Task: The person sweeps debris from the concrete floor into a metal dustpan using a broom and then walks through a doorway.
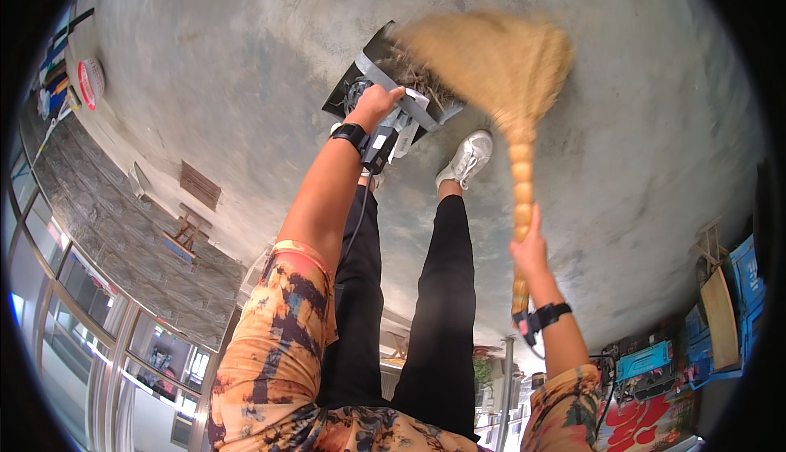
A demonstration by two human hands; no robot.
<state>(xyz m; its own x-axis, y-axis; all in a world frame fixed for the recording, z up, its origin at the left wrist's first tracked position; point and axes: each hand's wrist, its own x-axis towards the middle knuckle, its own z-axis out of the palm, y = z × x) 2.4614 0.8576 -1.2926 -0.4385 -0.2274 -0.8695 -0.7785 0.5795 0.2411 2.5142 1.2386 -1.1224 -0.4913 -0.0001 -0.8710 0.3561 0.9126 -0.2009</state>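
My left hand (377,103) is closed at the dustpan's handle, its thumb pointing right. The dustpan (377,46) is black with a grey band, tilted on the floor in front of my feet. Dry twigs and brown litter (419,78) lie in it, along with pale scraps and a dark crumpled plastic piece. My right hand (530,249) grips the knobbly handle of a straw broom (521,169). The broom's wide bristle head (508,63) is blurred by motion and reaches left to the dustpan's open edge.
My white shoe (468,157) stands just behind the dustpan. Grey concrete floor (630,124) spreads all around. At the left are a red-and-white round object (91,83), a brown floor grate (200,185) and a small stool (185,235). Blue containers (647,360) sit at the lower right.
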